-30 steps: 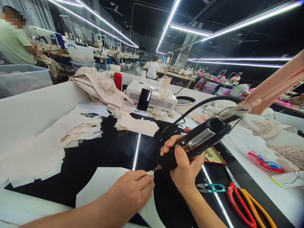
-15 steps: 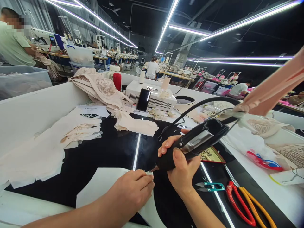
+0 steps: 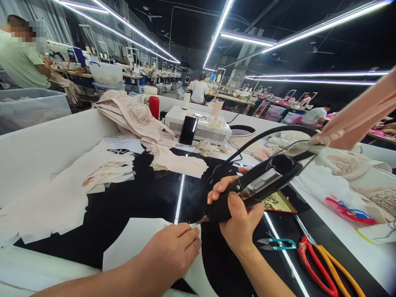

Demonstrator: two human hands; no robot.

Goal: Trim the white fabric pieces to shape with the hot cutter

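My right hand (image 3: 239,214) is wrapped round a black handheld tool (image 3: 256,183) with a metal strip on its side and a cable at its rear. The tool slants down to the left, and its pointed tip reaches the fingertips of my left hand (image 3: 173,247). Those fingers are pinched together at the upper edge of a white sheet (image 3: 133,237) lying on the black table surface (image 3: 154,198). Whether a smaller piece is between them is hidden. A pale pink cloth strip (image 3: 355,115) is tied near the tool's rear end.
Teal snips (image 3: 280,244) and scissors with red and orange handles (image 3: 315,268) lie at the right, near a tray (image 3: 280,203). Beige fabric pieces (image 3: 62,198) spread over the left. Behind stand a phone (image 3: 188,130) and a white box (image 3: 213,128). Several people sit farther back.
The whole view has shifted slightly, so things appear a little farther right. Both hands keep the same grip, with the tool tip still at my left fingertips.
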